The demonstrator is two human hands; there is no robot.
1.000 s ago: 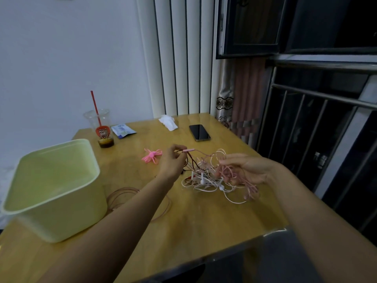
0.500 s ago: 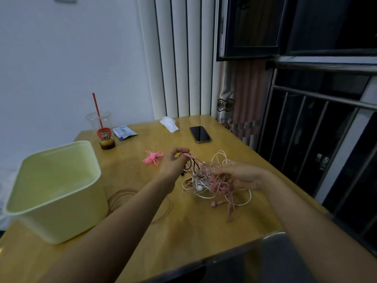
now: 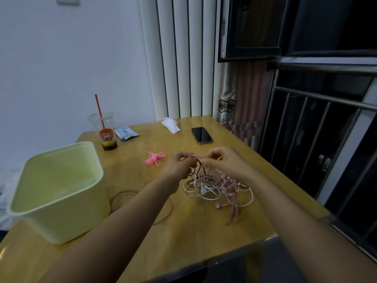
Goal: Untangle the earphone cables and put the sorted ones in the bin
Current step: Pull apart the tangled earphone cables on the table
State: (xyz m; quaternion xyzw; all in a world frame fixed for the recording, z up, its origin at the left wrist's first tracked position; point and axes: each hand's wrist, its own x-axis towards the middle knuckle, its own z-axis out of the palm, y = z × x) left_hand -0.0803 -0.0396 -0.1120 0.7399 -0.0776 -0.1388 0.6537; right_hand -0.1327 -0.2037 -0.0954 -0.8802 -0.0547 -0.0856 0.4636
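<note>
A tangle of white, pink and dark red earphone cables (image 3: 214,186) lies on the wooden table (image 3: 204,225), partly lifted at its top. My left hand (image 3: 179,165) pinches a dark red cable near its pink plug. My right hand (image 3: 222,161) pinches the same strand just to the right, above the pile. A pale green bin (image 3: 59,193) stands at the left with nothing visible inside. A bundled bright pink cable (image 3: 155,158) lies behind my left hand. A loose brown cable coil (image 3: 124,198) rests beside the bin, partly hidden by my left forearm.
At the back of the table stand a plastic cup with a red straw (image 3: 105,131), a small blue packet (image 3: 126,134), a crumpled white tissue (image 3: 171,125) and a black phone (image 3: 201,135). A metal railing (image 3: 326,103) runs along the right table edge.
My right hand let go of the bunch and rose to the strand next to my left hand. The pile dropped back onto the table.
</note>
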